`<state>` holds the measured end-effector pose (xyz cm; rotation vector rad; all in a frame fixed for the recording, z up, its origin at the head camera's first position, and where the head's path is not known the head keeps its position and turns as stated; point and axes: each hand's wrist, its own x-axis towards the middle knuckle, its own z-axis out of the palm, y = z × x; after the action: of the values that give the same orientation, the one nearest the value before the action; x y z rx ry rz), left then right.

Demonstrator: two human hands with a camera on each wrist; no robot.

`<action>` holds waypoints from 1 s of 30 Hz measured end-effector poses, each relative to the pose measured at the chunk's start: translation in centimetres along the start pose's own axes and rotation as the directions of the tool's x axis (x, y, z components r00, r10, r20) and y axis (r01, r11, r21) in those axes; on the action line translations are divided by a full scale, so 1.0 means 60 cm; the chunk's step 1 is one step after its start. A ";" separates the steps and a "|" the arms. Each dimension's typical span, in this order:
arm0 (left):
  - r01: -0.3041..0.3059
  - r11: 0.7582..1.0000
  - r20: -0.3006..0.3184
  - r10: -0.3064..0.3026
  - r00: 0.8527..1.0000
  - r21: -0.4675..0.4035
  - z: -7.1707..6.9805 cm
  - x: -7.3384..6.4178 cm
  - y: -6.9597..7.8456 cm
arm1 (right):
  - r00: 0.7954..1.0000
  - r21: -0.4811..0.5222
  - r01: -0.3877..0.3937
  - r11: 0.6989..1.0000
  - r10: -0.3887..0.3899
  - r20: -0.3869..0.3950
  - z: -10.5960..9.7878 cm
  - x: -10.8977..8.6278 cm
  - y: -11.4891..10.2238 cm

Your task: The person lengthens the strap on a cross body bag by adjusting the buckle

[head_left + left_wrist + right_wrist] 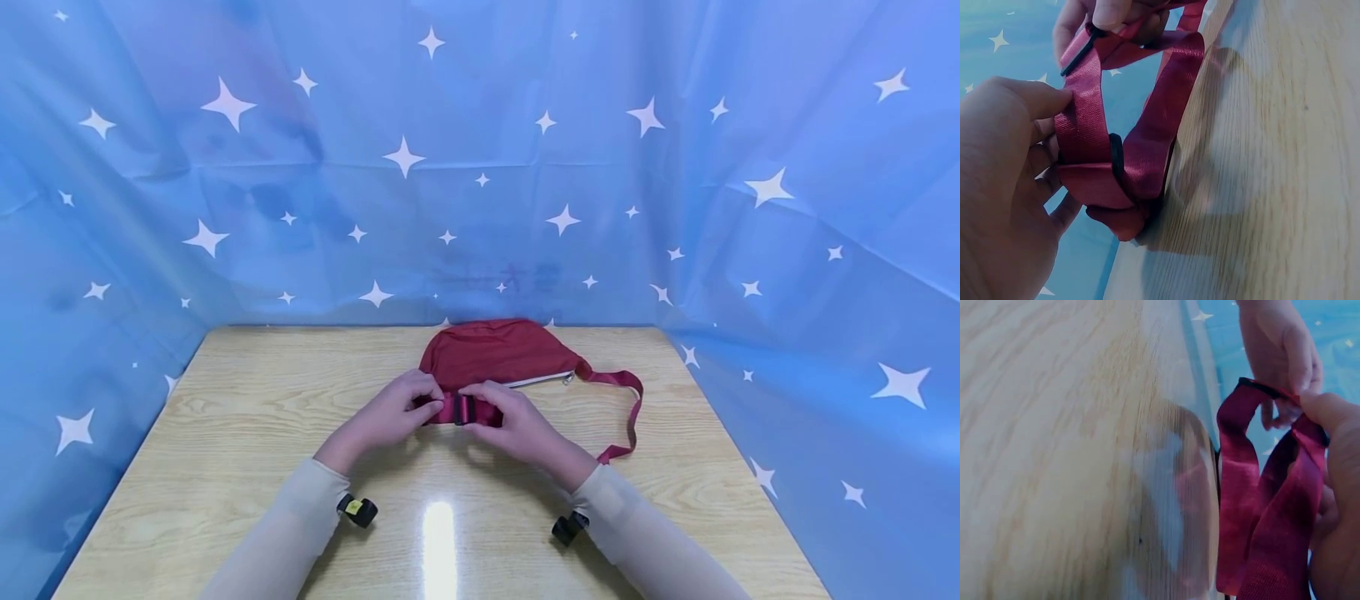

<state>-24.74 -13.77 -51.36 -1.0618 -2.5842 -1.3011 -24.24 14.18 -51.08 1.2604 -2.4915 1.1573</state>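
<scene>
No brand, label or readable writing showed on anything in view.

A dark red fabric waist bag (pixel 498 350) with a pale zipper line lay flat on the light wooden surface (pixel 225 442), toward twelve o'clock from the hands and close to the far edge. Its dark red woven strap (pixel 628 408) looped off the bag's three o'clock end, curved toward five o'clock and ran back to the middle, just in front of the bag.

Both forearms, in pale sleeves, came in from six o'clock and converged at the centre, wrists lifted off the surface. The left hand (pixel 390 412) had its thumb and curled fingers pinched on the strap, at nine o'clock from the black plastic strap slider (pixel 461 408). In the left wrist view, the left thumb pressed the flat of the strap just above a black slider bar (pixel 1116 156), with the webbing doubled into a loop below it. The right hand (pixel 513 417) pinched the strap at three o'clock of the slider, fingers curled over the top. In the right wrist view, the strap (pixel 1260 506) hung in two folds from the fingertips.

Behind the surface hung a blue backdrop cloth printed with white stars (pixel 480 150).
</scene>
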 end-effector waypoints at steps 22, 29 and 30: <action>0.048 0.998 -0.007 -0.048 0.999 0.049 -0.004 -0.010 -0.001 | 0.998 -0.050 -0.002 0.999 -0.001 -0.060 0.006 -0.004 -0.006; 0.037 0.995 -0.001 -0.038 0.999 0.096 -0.007 -0.015 -0.010 | 0.998 -0.032 0.007 0.999 -0.009 -0.067 0.000 -0.010 0.001; 0.039 0.994 -0.003 -0.039 0.999 0.102 -0.007 -0.015 -0.013 | 0.997 -0.032 0.010 0.999 -0.012 -0.071 -0.001 -0.012 0.002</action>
<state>-24.62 -14.90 -51.94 -0.9983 -2.6517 -1.1632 -23.85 14.71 -51.40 1.2020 -2.4392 1.1350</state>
